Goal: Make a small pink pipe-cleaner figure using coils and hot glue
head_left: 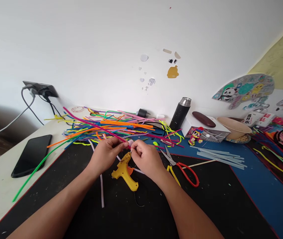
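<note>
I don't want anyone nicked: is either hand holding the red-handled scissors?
No: the scissors lie with their handles on the black mat beside the right hand, while the left hand pinches a magenta pipe cleaner.

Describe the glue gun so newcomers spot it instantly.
On the black mat, look between and below the left hand and right hand. The yellow glue gun lies there; its pistol shape and orange trigger distinguish it from the slender pale stem.
</note>
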`<act>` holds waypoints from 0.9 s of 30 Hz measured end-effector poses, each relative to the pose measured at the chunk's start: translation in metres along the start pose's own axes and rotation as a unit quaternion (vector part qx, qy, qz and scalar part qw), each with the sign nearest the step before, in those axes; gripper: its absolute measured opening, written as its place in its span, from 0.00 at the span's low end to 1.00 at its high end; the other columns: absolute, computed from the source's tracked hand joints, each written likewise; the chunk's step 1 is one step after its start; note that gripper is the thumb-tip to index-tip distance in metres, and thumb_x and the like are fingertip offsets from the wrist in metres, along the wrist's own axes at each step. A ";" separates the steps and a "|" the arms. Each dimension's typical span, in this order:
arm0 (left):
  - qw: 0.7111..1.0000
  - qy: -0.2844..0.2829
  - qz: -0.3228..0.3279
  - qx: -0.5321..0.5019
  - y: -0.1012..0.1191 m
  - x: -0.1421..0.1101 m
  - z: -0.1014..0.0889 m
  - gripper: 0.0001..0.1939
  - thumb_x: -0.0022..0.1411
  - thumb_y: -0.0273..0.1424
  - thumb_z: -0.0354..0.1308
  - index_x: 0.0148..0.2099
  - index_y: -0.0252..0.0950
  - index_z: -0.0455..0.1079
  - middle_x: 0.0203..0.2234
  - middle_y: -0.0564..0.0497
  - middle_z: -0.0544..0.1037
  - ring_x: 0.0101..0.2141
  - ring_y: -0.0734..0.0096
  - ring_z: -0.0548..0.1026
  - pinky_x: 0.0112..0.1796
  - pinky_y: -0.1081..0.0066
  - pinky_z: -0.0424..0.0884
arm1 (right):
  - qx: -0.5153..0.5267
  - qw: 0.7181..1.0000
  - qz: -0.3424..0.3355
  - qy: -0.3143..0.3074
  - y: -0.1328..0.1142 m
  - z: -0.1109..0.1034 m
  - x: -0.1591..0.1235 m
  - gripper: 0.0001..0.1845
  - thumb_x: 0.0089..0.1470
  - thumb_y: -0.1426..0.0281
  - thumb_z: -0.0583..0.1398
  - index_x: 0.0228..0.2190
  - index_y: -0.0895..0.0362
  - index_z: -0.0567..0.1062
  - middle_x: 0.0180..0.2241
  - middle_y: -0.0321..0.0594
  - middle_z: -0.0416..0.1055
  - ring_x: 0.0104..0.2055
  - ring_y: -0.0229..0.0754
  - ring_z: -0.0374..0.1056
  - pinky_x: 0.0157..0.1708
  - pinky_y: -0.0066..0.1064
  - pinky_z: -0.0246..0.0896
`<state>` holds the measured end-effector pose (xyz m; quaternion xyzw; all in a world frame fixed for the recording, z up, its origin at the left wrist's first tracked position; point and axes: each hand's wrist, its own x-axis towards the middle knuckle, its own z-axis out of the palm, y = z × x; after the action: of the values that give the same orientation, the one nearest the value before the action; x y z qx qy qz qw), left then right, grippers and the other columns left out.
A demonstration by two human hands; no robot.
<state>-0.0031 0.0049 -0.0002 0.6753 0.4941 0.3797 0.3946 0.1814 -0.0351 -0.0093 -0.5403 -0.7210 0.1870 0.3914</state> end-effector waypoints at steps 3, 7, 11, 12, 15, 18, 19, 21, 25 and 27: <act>0.999 -0.003 0.030 0.013 0.000 -0.002 0.001 0.14 0.62 0.45 0.64 0.33 0.39 0.81 0.29 0.50 0.85 0.31 0.61 0.79 0.32 0.70 0.70 | -0.026 1.000 -0.006 -0.011 0.001 0.001 0.000 0.05 0.57 0.73 0.59 0.31 0.51 0.72 0.18 0.27 0.59 0.19 0.37 0.51 0.24 0.31 0.41; 0.999 -0.004 0.048 0.016 -0.001 -0.003 0.003 0.13 0.63 0.42 0.64 0.33 0.40 0.81 0.28 0.51 0.84 0.31 0.62 0.78 0.32 0.71 0.70 | -0.042 0.999 0.000 -0.018 0.003 0.004 -0.001 0.05 0.58 0.73 0.59 0.31 0.51 0.74 0.17 0.27 0.60 0.19 0.38 0.52 0.24 0.31 0.40; 0.999 -0.017 0.020 -0.024 -0.003 0.000 0.003 0.16 0.61 0.46 0.65 0.34 0.38 0.81 0.28 0.50 0.83 0.30 0.64 0.77 0.32 0.71 0.70 | -0.024 1.000 0.008 -0.002 0.005 0.004 -0.001 0.04 0.59 0.71 0.59 0.32 0.51 0.75 0.18 0.28 0.62 0.19 0.38 0.55 0.25 0.30 0.43; 0.999 -0.023 0.016 -0.037 -0.003 0.000 0.002 0.16 0.61 0.47 0.65 0.34 0.38 0.81 0.29 0.50 0.83 0.31 0.64 0.77 0.33 0.71 0.70 | -0.019 1.000 0.010 0.001 0.005 0.004 -0.001 0.05 0.59 0.70 0.59 0.33 0.51 0.75 0.18 0.28 0.62 0.20 0.38 0.55 0.25 0.30 0.44; 0.997 -0.032 0.010 -0.068 0.001 0.002 0.000 0.17 0.58 0.48 0.67 0.33 0.38 0.81 0.28 0.49 0.83 0.30 0.64 0.77 0.33 0.70 0.71 | -0.006 1.000 0.018 0.005 0.004 0.004 -0.001 0.05 0.60 0.69 0.59 0.34 0.52 0.76 0.19 0.28 0.63 0.20 0.37 0.56 0.25 0.30 0.46; 0.995 -0.031 0.001 -0.091 0.002 0.003 0.000 0.20 0.54 0.50 0.70 0.32 0.37 0.80 0.26 0.49 0.81 0.28 0.64 0.75 0.30 0.70 0.71 | 0.012 0.999 0.031 0.005 0.003 0.003 -0.001 0.05 0.60 0.69 0.59 0.34 0.51 0.76 0.19 0.28 0.64 0.20 0.38 0.57 0.25 0.30 0.48; 0.994 -0.034 -0.004 -0.102 0.001 0.004 0.000 0.21 0.54 0.51 0.71 0.32 0.37 0.80 0.26 0.48 0.81 0.28 0.65 0.75 0.30 0.70 0.71 | 0.020 0.999 0.036 0.006 0.003 0.003 0.000 0.05 0.60 0.69 0.59 0.34 0.51 0.76 0.19 0.28 0.64 0.20 0.38 0.57 0.25 0.30 0.48; 0.991 -0.039 -0.023 -0.129 -0.002 0.005 0.000 0.22 0.52 0.51 0.72 0.32 0.36 0.80 0.27 0.47 0.82 0.28 0.65 0.75 0.30 0.70 0.70 | 0.045 0.998 0.048 0.013 0.002 0.003 0.000 0.05 0.60 0.68 0.59 0.33 0.51 0.76 0.19 0.28 0.62 0.20 0.38 0.57 0.24 0.30 0.49; 0.978 -0.060 -0.059 -0.193 -0.008 0.008 0.001 0.21 0.50 0.49 0.74 0.33 0.35 0.82 0.28 0.45 0.83 0.27 0.67 0.74 0.30 0.70 0.70 | 0.133 0.987 0.087 0.016 0.001 0.002 0.001 0.07 0.61 0.64 0.59 0.32 0.51 0.73 0.19 0.28 0.62 0.19 0.37 0.59 0.22 0.28 0.52; 0.971 -0.073 -0.065 -0.219 -0.009 0.009 0.001 0.19 0.51 0.47 0.75 0.33 0.36 0.83 0.28 0.46 0.83 0.26 0.68 0.73 0.30 0.70 0.69 | 0.175 0.979 0.106 0.013 0.000 0.002 0.001 0.08 0.62 0.62 0.59 0.33 0.52 0.73 0.19 0.28 0.63 0.18 0.37 0.61 0.20 0.28 0.54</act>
<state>-0.0035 0.0151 -0.0080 0.5645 0.4114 0.4024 0.5917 0.1803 -0.0334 -0.0099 -0.5395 -0.6106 0.3432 0.4673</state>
